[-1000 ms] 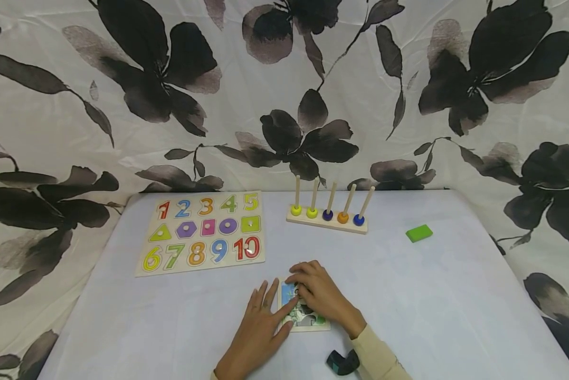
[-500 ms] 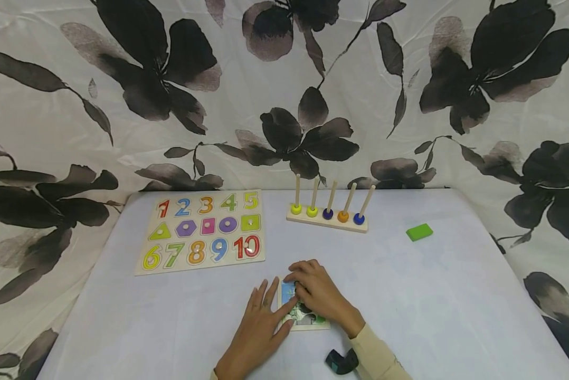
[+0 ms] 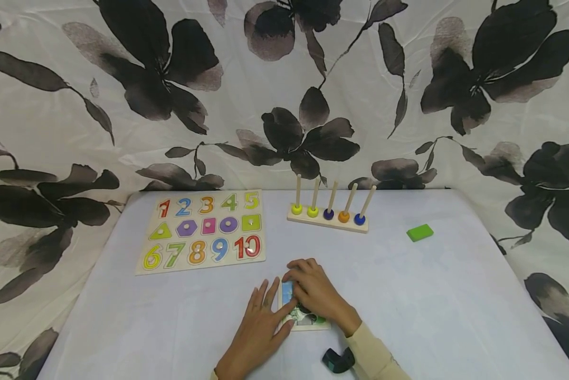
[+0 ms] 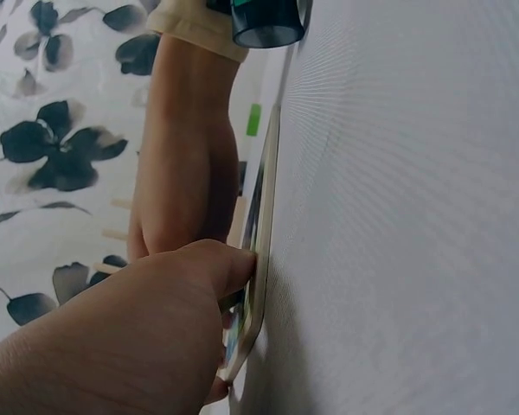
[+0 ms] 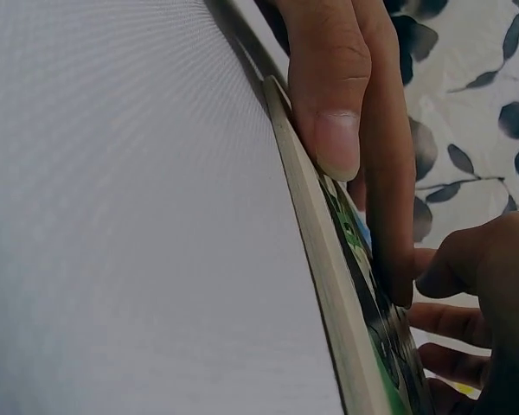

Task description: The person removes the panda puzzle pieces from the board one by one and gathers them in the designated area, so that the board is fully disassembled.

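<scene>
A small wooden-framed picture puzzle (image 3: 308,320) lies flat on the white-covered table, with green and black-and-white parts of its picture showing. My left hand (image 3: 258,330) rests along its left side with fingers spread. Its index fingertip and thumb touch the board; in the left wrist view the thumb (image 4: 221,264) presses on the frame's edge. Over the upper part of the puzzle is my right hand (image 3: 315,290), its fingers bent and their tips near the top left corner. The right wrist view shows its thumb and fingers (image 5: 454,324) close to the picture; whether they pinch a piece is hidden.
A number-and-shape peg board (image 3: 201,232) lies at the back left. Behind the hands stands a wooden rack of pegs (image 3: 329,221) with coloured beads. A green block (image 3: 419,233) lies to the right. A curved black device (image 3: 339,360) is beside the right sleeve.
My right hand has shifted slightly left and away from me over the puzzle, covering the panda's face that showed before. The left hand stays in place.
</scene>
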Action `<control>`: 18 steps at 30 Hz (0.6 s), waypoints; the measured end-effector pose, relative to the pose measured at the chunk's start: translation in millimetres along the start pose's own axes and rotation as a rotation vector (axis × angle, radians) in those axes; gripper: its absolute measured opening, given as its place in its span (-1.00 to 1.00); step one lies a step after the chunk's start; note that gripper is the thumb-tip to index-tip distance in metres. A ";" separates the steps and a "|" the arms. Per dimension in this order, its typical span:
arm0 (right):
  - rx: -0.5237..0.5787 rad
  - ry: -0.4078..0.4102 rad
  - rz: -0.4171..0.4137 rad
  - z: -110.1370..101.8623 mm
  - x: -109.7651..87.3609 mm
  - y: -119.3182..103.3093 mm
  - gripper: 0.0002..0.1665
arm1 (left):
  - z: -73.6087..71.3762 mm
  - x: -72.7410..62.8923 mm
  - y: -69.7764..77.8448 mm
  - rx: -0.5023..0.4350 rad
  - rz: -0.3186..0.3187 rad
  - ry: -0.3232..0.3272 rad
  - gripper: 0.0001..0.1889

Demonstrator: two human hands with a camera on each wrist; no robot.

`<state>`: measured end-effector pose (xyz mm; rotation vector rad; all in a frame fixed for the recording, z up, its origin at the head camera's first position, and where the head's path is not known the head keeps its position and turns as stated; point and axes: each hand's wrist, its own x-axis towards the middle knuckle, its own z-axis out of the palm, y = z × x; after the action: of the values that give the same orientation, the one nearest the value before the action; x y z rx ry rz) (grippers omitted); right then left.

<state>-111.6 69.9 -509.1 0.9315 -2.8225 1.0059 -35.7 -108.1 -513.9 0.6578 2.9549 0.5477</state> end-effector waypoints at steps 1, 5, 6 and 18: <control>0.006 0.002 -0.002 0.6 0.5 0.0 -0.72 | 0.2 0.2 -0.3 -0.003 0.000 -0.004 -0.54; 0.038 0.004 0.006 1.4 1.5 -0.6 -0.73 | 0.7 0.7 -0.5 -0.004 -0.004 -0.010 -0.54; 0.050 0.004 0.010 1.2 1.4 -0.7 -0.73 | 0.6 0.7 -0.4 -0.001 -0.004 -0.009 -0.54; 0.281 0.000 0.060 -1.1 -1.8 5.6 -0.74 | 0.2 0.6 0.6 0.017 -0.006 0.010 -0.53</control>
<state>-113.3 74.9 -511.7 0.8660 -2.7712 1.4384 -35.9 -107.3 -513.8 0.6492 2.9736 0.5269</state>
